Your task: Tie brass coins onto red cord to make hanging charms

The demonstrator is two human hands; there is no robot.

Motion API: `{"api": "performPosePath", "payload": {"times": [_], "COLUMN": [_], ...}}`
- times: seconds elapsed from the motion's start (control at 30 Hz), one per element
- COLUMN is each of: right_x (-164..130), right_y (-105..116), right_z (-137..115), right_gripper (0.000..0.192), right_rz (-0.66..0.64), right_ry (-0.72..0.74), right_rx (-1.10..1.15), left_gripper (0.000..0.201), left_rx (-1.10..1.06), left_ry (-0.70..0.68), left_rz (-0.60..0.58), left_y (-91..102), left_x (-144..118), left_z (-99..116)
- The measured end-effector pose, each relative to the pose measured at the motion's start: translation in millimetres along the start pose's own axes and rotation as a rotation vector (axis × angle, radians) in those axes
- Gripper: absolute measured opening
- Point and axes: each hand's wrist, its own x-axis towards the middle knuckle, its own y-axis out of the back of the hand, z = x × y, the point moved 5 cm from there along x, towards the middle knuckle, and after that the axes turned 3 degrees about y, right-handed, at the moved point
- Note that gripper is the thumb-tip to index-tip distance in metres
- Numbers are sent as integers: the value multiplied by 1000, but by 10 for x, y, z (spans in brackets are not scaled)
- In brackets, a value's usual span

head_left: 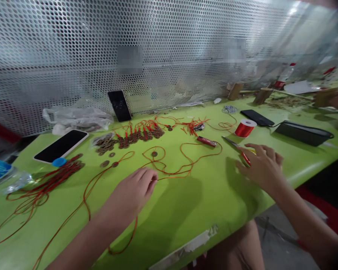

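Note:
My left hand (138, 187) is closed in a pinch on a thin red cord (174, 177), low over the middle of the green table. The cord runs from my fingertips to the right and loops back around a coin with a hole (154, 154). My right hand (260, 165) is over a pair of scissors (245, 158), fingers stretched and apart. Their blades point away to the left, and the hand partly hides the handles. Beyond the scissors stands a spool of red thread (245, 128). A red lighter (206, 141) lies between the hands, farther back.
Strung coins (141, 137) with red cords lie in a row at the back. Another corded bundle (63, 172) is at left, near a white phone (61, 146) and a plastic bottle (5, 174). A dark pouch (302, 134) sits at right. A perforated metal screen (169, 48) rises behind.

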Motion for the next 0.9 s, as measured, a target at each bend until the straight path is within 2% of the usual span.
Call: {"api": "performPosePath", "payload": {"times": [0.03, 0.07, 0.17, 0.23, 0.3, 0.43, 0.63, 0.9], "right_x": [-7, -20, -101, -155, -183, -204, -284, -267], "right_y": [85, 150, 312, 398, 438, 388, 263, 291], "right_z": [-172, -396, -1126, -1495, -1709, -1794, -1744, -1656], "right_gripper": [37, 38, 43, 38, 23, 21, 18, 17], "right_rz": [48, 40, -113, -172, -197, -225, -235, -243], "right_ry": [22, 104, 367, 443, 443, 407, 464, 529], "right_rx": [58, 175, 560, 729, 863, 948, 853, 688], "left_gripper": [15, 12, 9, 9, 10, 9, 16, 19], "left_rx": [-37, -74, -177, -222, -249, -264, -164, -57], "left_ry": [6, 7, -12, -23, -23, 21, 16, 6], "left_rz": [-4, -8, -15, -11, 5, 43, 75, -31], "left_y": [12, 20, 23, 16, 15, 17, -84, -169], "left_x": [-19, -36, -74, -96, -135, -276, -455, -563], "left_z": [6, 20, 102, 158, 179, 74, -152, -305]}}
